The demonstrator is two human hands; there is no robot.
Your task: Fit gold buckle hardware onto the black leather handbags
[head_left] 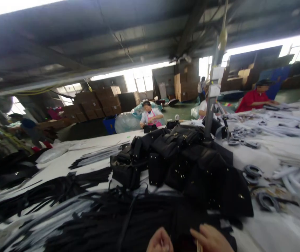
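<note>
At the bottom edge of the view my left hand (160, 240) is closed, its fingers curled in a pinch; what it holds, if anything, is too small to make out. To its right my right hand (211, 239) has its fingers drawn together, with a small yellowish thing (199, 246) at them that is cut off by the frame. Dark material lies between and behind both hands. Just beyond them spread long black straps (105, 220), and a heap of black bags (181, 161) with gold-coloured metal fittings rises in the middle of the table.
The white table (87, 144) carries more black strips on the left. Grey-white coils (252, 173) and rolls lie on the right. A metal post (211, 115) stands behind the bags. Across the table, people sit at work, one in a pink apron (154, 117), one in a red top (251, 99).
</note>
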